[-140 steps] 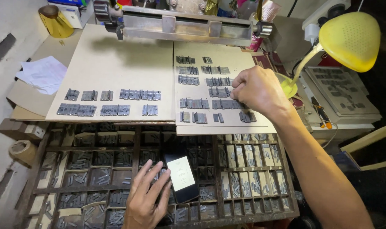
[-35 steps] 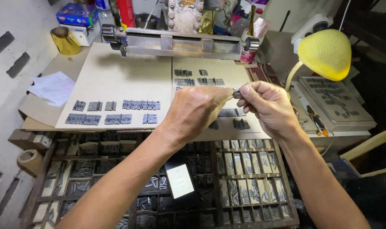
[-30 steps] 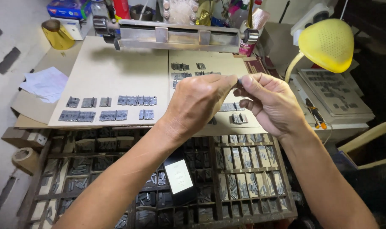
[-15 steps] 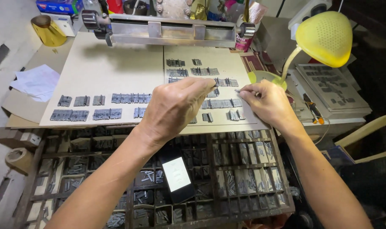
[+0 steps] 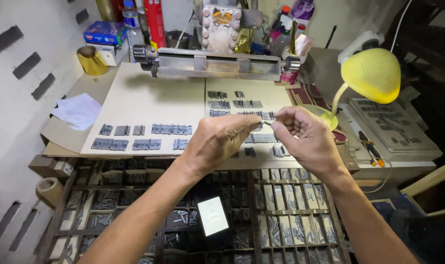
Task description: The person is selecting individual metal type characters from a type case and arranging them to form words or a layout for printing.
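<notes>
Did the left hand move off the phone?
Yes. The left hand went up from the phone in the tray to the right hand, over the board.

Both arms reach forward from the bottom edge, forearms bare, and converge at mid-frame. The left hand (image 5: 217,144) comes in from the lower left, back of the hand up, knuckles bent, fingers curled with thumb and forefinger pinched toward the right. The right hand (image 5: 305,139) comes in from the lower right, wrist slightly cocked, back of the hand facing the camera, its fingers folded and its thumb and forefinger pinched toward the left. The two sets of fingertips nearly meet; the hands are level with each other, raised above the surface.
</notes>
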